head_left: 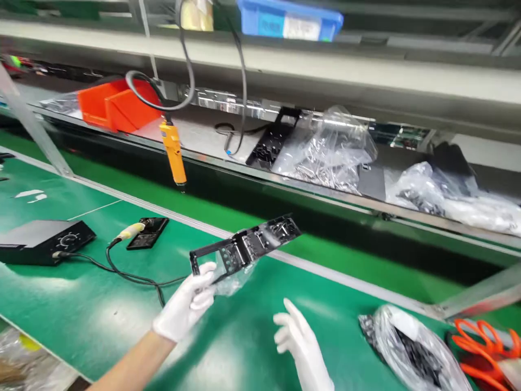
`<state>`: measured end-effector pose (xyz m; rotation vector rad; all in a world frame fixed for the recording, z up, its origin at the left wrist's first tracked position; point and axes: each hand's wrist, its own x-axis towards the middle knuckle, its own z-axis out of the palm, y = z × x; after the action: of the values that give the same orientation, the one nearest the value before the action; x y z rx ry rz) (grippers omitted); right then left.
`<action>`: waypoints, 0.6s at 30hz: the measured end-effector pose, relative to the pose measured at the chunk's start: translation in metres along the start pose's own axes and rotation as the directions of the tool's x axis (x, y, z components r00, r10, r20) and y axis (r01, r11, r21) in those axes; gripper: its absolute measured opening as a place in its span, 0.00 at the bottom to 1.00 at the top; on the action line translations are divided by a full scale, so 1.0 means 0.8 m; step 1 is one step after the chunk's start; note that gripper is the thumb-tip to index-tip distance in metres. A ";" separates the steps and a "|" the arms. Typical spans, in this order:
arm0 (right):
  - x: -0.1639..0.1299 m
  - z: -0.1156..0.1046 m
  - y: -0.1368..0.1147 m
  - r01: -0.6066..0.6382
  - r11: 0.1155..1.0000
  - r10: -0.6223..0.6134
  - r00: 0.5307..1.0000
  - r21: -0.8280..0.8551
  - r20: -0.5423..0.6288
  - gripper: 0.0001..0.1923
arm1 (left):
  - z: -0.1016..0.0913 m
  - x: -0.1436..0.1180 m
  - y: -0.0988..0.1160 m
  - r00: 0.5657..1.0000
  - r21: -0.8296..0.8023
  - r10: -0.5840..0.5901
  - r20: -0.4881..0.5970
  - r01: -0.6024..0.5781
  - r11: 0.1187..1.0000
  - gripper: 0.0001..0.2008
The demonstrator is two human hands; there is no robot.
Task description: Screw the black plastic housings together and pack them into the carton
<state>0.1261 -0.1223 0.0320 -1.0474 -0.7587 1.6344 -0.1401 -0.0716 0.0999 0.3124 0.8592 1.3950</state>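
Black plastic bracket (245, 245) is up off the green table (81, 309), long axis running low-left to high-right, a clear wrap hanging under it. Left hand (188, 304) is pinched on its lower-left end; right hand (299, 339) hovers spread, touching nothing. Orange screwdriver (173, 153) dangles behind, bagged parts (411, 347) lie right.

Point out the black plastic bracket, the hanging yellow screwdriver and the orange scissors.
black plastic bracket (248, 245), head view, middle of its long body.
yellow screwdriver (174, 152), head view, on its handle.
orange scissors (486, 341), head view, on the handle loops.
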 end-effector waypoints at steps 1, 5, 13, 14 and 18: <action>0.003 0.007 0.001 -0.058 0.995 0.057 0.998 0.085 0.012 0.43 | 0.000 -0.020 -0.021 1.000 0.061 0.008 0.009 -0.009 0.998 0.18; 0.001 0.023 -0.001 0.005 0.941 0.020 0.997 0.337 -0.069 0.38 | -0.001 -0.074 -0.119 0.984 0.373 -0.086 0.154 0.023 0.927 0.22; -0.042 -0.071 -0.023 0.249 0.963 -0.177 0.872 0.101 -0.457 0.32 | -0.016 -0.060 -0.159 0.782 0.797 -0.348 0.516 -0.290 0.529 0.33; -0.049 -0.082 -0.029 0.254 0.963 -0.185 0.861 0.085 -0.474 0.31 | -0.009 -0.045 -0.151 0.827 0.824 -0.319 0.463 -0.269 0.499 0.31; -0.066 -0.098 -0.041 0.229 0.968 -0.159 0.878 0.104 -0.451 0.30 | 0.050 0.013 -0.160 0.943 0.817 -0.218 0.252 -0.087 0.569 0.34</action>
<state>0.2165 -0.1643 0.0416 -1.1345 -0.4097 1.1993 -0.0202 -0.0750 0.0386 1.2002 1.1858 0.7271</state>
